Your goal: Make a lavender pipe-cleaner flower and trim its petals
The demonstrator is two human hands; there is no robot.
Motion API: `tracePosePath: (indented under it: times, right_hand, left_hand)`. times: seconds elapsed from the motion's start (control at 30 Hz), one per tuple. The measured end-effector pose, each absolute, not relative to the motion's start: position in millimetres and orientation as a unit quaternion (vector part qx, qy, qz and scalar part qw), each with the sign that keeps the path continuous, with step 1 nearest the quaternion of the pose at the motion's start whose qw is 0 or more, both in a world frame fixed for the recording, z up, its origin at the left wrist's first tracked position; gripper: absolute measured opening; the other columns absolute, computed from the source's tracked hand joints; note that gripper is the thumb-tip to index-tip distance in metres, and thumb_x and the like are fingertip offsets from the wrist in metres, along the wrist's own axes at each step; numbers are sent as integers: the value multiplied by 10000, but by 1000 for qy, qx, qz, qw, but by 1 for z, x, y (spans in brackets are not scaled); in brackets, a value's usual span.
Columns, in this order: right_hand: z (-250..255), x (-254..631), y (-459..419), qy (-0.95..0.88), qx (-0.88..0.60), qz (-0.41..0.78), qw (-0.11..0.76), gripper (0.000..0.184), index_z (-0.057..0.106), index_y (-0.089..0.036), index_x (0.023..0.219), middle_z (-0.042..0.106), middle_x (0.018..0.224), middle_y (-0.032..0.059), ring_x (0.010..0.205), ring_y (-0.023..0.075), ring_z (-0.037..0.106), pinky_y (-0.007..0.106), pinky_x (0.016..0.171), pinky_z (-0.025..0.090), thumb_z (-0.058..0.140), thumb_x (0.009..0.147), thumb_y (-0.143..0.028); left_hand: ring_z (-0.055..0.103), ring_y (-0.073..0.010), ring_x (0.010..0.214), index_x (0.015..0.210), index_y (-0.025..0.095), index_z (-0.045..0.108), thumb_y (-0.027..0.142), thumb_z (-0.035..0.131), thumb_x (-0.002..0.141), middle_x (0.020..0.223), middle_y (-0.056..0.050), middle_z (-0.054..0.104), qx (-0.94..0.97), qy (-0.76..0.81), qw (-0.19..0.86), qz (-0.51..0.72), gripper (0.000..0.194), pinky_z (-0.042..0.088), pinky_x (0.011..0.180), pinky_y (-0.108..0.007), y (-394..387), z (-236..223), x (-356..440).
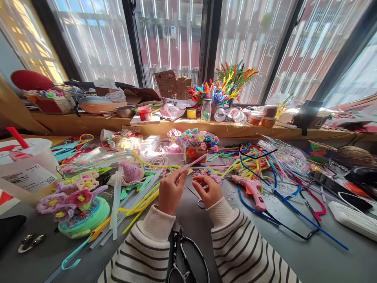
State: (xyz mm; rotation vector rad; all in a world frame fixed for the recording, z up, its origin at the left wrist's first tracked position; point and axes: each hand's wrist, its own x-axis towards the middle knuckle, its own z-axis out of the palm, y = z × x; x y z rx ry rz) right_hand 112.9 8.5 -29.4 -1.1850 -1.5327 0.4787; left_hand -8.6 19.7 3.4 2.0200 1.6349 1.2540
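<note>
My left hand (171,191) is closed on a pale pink pipe cleaner (194,162) that slants up and to the right. Beside it, my right hand (207,190) pinches the lower end of the same pipe cleaner, fingers curled. Both hands hover above the grey table (294,243), in striped sleeves. Under my right hand lie small scissors (198,197). A pink glue gun (251,188) rests just to the right. Between my forearms, near the table's front edge, sit large black scissors (184,255).
Loose pipe cleaners (259,165) cover the middle and right. A green base with pipe-cleaner flowers (79,208) stands at left, a plastic cup (28,169) farther left. A small flower basket (194,147) sits behind my hands. Jars and upright pipe cleaners (224,88) line the window ledge.
</note>
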Motion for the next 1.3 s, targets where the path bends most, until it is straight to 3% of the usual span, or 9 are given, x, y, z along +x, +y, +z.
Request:
tracePosePath:
  times: [0.23,0.37,0.6,0.73,0.93,1.2,1.3]
  right_hand:
    - [-28,108,24,-567,-407,425,577,290,560,-154,753,581,642,35,485,100,502,191,353,391,462,696,-421]
    - [-26,108,24,-482,-392,526,582,343,532,-156,608,534,543,-1,411,70,451,167,306,326,529,587,-499]
    - [-22,111,21,-438,-408,532,599,346,536,-155,564,455,397,-56,331,40,356,164,297,250,596,494,-488]
    - [-26,112,22,-435,-408,528,604,320,563,-142,592,516,455,-29,354,39,371,165,319,259,595,529,-454]
    - [-32,114,22,-453,-398,524,602,278,596,-136,626,549,500,-8,389,44,400,165,343,270,578,595,-412]
    - [-33,114,23,-424,-348,559,622,252,590,-154,613,543,493,-18,372,36,368,171,341,244,610,565,-401]
    - [-35,114,24,-414,-333,560,636,250,587,-167,615,542,498,-17,369,41,358,178,339,239,613,559,-409]
  left_hand:
    - [514,-93,468,1010,210,564,325,402,746,898,-32,633,700,482,247,465,330,441,535,-217,17,-3,-3]
    - [523,-86,480,1044,202,540,276,383,759,943,-45,618,726,449,262,450,333,444,508,-208,17,-4,-3]
    - [540,-96,528,1033,210,546,261,411,747,853,-35,632,753,429,253,431,320,438,513,-203,15,-2,0]
    - [494,-79,445,980,180,570,317,408,746,755,-31,631,726,449,268,446,316,418,462,-195,16,-1,-1]
    - [490,-79,447,918,142,581,386,432,715,802,-46,622,654,465,332,496,350,418,449,-198,18,1,-4]
    - [520,-124,620,758,158,624,373,521,658,810,-57,571,687,482,217,499,258,433,544,-220,23,-4,-6]
    - [502,-101,551,734,156,620,372,523,657,775,-45,577,683,476,240,500,249,418,523,-212,23,-5,-5]
